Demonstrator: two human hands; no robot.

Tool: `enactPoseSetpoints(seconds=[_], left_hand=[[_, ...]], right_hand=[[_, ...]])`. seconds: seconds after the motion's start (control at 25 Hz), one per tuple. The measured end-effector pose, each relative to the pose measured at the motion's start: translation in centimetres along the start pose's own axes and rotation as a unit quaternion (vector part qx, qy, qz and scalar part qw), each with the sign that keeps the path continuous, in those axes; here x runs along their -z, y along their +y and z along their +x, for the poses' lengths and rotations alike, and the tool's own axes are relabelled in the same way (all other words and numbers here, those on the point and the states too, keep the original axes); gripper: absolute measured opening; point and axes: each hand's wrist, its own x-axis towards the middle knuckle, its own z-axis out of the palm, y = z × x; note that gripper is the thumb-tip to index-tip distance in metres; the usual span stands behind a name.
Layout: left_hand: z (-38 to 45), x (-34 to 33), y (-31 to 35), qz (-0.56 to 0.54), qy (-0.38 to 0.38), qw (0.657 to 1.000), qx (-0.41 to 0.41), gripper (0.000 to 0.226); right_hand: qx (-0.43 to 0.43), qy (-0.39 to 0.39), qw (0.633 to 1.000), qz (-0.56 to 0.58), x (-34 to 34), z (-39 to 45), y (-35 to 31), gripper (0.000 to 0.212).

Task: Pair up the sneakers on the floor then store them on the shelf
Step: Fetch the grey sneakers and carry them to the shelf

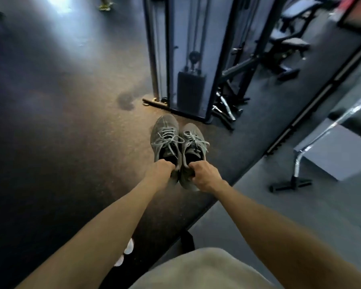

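- Frame centre: the left hand grips the left sneaker at its heel; the right hand grips the right sneaker.
- The pair is matched, side by side.
- Next comes carrying them to the shelf, which is not in view.

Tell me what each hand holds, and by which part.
The left hand grips the left grey sneaker at its heel collar; the right hand grips the right grey sneaker the same way.

No readable text anywhere. Grey sneakers show no legible brand; cable machine carries no readable label, number or sign.
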Motion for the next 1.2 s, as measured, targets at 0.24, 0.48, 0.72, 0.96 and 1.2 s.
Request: enactPoseSetpoints(seconds=[0.24,0.48,0.72,0.96,1.2], left_hand=[[-0.6,-1.2,9.8,0.003,-0.027,0.987,-0.157,0.020],[-1.5,-3.8,22.7,0.051,-0.075,0.946,-0.310,0.022],[-3.2,-8.5,39.9,0.106,-0.115,0.900,-0.408,0.016],[-6.5,-12.2,57.8,0.163,-0.142,0.862,-0.458,0.019],[-7.4,-14.6,72.5,0.199,-0.159,0.824,-0.506,0.018]], right_hand=[[-0.155,0.048,0.984,0.070,-0.3,-9.8,6.6,0.010],[-0.292,0.102,0.943,0.120,-2.0,-20.5,14.8,0.009],[-0.401,0.144,0.890,0.161,-3.7,-32.3,26.3,0.008],[-0.471,0.156,0.849,0.180,-4.5,-44.2,38.8,0.005],[-0.515,0.187,0.811,0.206,-3.8,-52.5,49.5,0.004]])
